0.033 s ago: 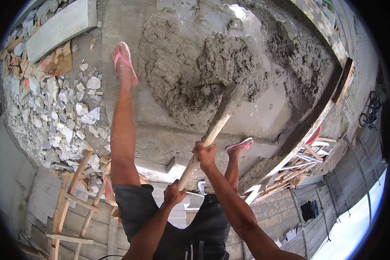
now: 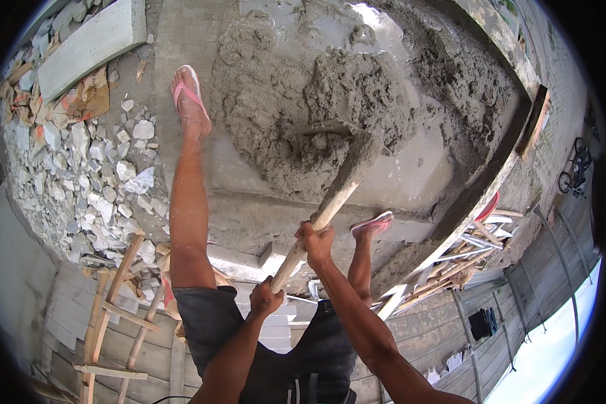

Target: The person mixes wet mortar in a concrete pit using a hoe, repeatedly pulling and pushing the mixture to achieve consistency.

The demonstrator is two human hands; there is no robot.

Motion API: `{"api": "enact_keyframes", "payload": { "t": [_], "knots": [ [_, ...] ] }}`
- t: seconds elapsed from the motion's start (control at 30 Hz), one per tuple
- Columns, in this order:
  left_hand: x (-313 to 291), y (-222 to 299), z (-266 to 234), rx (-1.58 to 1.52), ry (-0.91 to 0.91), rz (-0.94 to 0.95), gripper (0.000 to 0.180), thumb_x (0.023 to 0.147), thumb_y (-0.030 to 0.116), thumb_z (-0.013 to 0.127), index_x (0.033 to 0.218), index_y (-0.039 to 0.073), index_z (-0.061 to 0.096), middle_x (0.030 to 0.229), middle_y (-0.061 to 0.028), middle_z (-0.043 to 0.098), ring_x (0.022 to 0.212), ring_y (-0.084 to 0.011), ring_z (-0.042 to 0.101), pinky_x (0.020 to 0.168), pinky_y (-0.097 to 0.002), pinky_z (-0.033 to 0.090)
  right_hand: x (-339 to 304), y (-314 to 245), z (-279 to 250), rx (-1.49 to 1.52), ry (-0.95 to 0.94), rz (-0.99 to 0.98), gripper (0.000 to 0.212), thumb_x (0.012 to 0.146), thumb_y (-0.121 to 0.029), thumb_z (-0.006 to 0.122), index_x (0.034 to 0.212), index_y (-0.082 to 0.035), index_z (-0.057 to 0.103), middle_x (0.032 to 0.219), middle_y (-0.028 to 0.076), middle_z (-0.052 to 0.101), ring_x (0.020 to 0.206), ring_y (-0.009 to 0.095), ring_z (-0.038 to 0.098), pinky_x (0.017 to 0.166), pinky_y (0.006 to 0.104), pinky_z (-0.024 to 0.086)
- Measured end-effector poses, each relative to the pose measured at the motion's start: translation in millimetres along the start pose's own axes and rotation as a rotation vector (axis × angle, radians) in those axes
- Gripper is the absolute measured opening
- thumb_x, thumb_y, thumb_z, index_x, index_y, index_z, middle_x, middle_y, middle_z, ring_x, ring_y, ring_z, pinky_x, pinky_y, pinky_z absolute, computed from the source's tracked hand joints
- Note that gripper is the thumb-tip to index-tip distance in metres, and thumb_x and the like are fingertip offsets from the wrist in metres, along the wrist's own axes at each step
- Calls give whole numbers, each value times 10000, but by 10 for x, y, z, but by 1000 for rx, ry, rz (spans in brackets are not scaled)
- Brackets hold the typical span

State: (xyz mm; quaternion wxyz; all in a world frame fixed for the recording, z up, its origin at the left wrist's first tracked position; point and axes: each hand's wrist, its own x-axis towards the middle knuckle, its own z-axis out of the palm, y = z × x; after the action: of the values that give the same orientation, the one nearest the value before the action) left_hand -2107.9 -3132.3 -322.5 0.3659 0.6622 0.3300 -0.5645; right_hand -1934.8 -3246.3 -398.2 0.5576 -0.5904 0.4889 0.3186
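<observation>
My left hand (image 2: 266, 298) is closed round the lower end of a hoe's wooden handle (image 2: 325, 211), just above my dark shorts. Farther up the same shaft my right hand (image 2: 316, 244) is wrapped tightly about it. The hoe slants away from me to the right, and its far end is coated in grey mud. Its blade is hidden in a heap of wet mortar (image 2: 363, 87). Around the heap lies cloudy grey water (image 2: 411, 182). A rough hollow shows in the mortar just left of the hoe's head.
Broken stone (image 2: 101, 175) is piled at the left, below a concrete slab (image 2: 94, 47). A raised edge (image 2: 478, 195) bounds the mortar at the right. My feet, in pink flip-flops (image 2: 190, 94), stand wide apart. Wooden framing (image 2: 108, 316) is at the lower left; a motorcycle (image 2: 575, 167) stands far right.
The hoe's muddy far end shows more plainly now, slightly raised and shifted right. Both hands keep their hold and have moved only a little.
</observation>
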Motion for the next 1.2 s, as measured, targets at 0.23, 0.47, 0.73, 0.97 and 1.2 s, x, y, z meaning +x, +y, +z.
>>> {"api": "enact_keyframes", "payload": {
  "t": [0.23,0.47,0.73,0.97,1.2],
  "knots": [
    [50,-466,-39,47,9,-81,265,764,231,682,950,56,608,913,-218,687,914,-419,659,794,-515,535,-741,86,20,20,15,-115,101,815,-12,622,851,-22,528,766,74,615,719,157,627,670,304,509],
    [517,1070,-202,-52,-134,-25,254,732,209,622,896,19,657,824,-220,691,812,-408,680,732,-442,540,1208,-381,-24,-163,178,11,185,833,-96,633,699,-7,543,528,72,544,411,175,541,386,336,425],
    [622,1220,-1071,-507,-128,85,326,713,102,617,1000,-53,605,744,-203,630,687,-286,629,696,-400,514,1058,-1353,1011,-285,-1,-308,343,815,-82,631,1058,64,437,655,132,587,464,200,576,424,361,468],
    [1584,2436,-3435,-584,-57,441,199,762,99,596,847,-74,548,618,-66,537,436,-146,521,403,-320,419,2292,-3369,2923,-314,-28,-347,486,837,-64,658,1180,81,346,895,217,616,586,244,628,442,395,539],
    [1641,2092,-3959,-493,3,324,164,792,128,585,780,-31,548,569,-65,535,405,-147,510,382,-338,391,2517,-3106,3652,-460,15,-226,556,809,-24,627,1257,110,326,1102,268,596,766,304,685,526,392,562]
  ]
}}
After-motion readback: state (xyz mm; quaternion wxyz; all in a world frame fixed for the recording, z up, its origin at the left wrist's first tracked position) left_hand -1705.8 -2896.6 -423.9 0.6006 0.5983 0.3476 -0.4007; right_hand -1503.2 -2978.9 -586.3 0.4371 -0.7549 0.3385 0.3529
